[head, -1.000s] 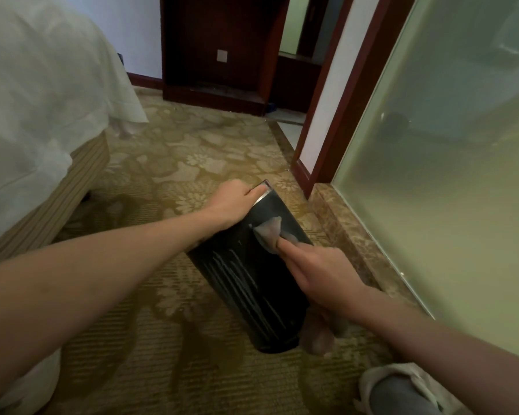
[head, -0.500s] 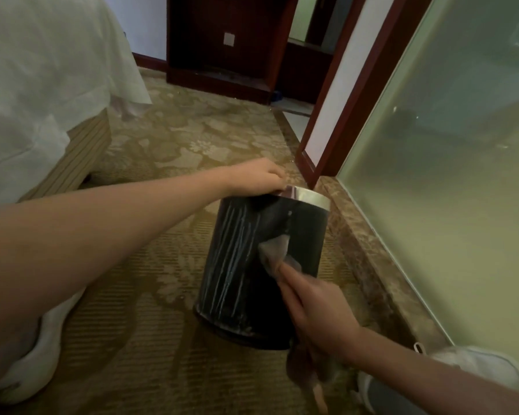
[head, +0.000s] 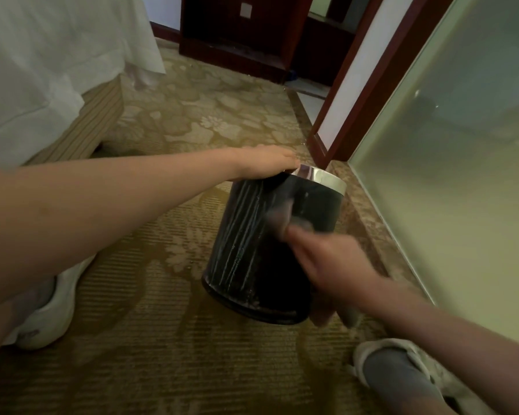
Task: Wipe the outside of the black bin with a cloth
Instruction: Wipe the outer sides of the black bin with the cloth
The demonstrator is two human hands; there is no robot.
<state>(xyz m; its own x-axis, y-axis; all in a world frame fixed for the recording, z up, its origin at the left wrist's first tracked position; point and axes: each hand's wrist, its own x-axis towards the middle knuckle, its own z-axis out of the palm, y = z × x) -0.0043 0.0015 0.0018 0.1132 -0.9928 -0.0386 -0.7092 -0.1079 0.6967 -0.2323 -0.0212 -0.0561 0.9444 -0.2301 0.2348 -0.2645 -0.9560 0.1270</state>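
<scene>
The black bin [head: 252, 241] with a silver rim stands on the carpet, tilted a little toward me, pale streaks running down its left side. My left hand [head: 267, 163] holds the bin's rim, fingers curled over the top edge. My right hand [head: 327, 262], blurred by motion, grips a grey cloth [head: 279, 217] and presses it on the bin's front wall. The cloth's loose end hangs below that hand.
The bed [head: 42, 70] with white sheets fills the left. A frosted glass wall [head: 462, 175] and its stone ledge [head: 369, 223] run along the right. Dark wood furniture [head: 237, 34] and a door frame stand at the back. My shoes [head: 45, 313] rest on the patterned carpet [head: 162, 339].
The bin went from steeply tipped to nearly upright. My left hand shifted onto the rim's top. My right hand keeps sliding the cloth over the front wall.
</scene>
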